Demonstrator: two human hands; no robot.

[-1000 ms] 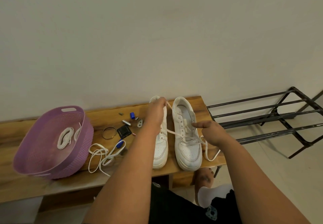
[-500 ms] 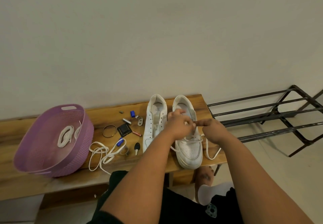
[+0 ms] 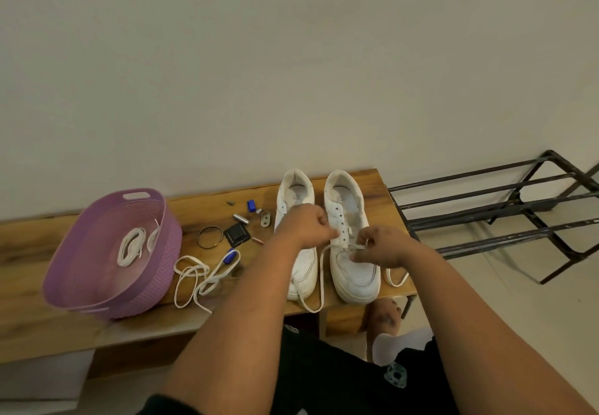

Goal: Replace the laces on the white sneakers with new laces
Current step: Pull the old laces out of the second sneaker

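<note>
Two white sneakers stand side by side on the wooden bench, toes toward me: the left sneaker and the right sneaker. A white lace runs through the right sneaker's lowest eyelets and hangs over the bench's front edge. My left hand is curled and grips that lace at the shoe's left eyelet row. My right hand pinches the other lace end over the toe area. Another loose white lace lies on the bench. A coiled lace sits in the purple basket.
Small items lie behind the loose lace: a ring, a black square piece, a blue cap, a metal cylinder. A black metal shoe rack stands right of the bench. The wall is close behind.
My left hand came down from the left sneaker's collar to the right sneaker and pulled its lace out to the left. My right hand shifted over the toe, pinching the other end.
</note>
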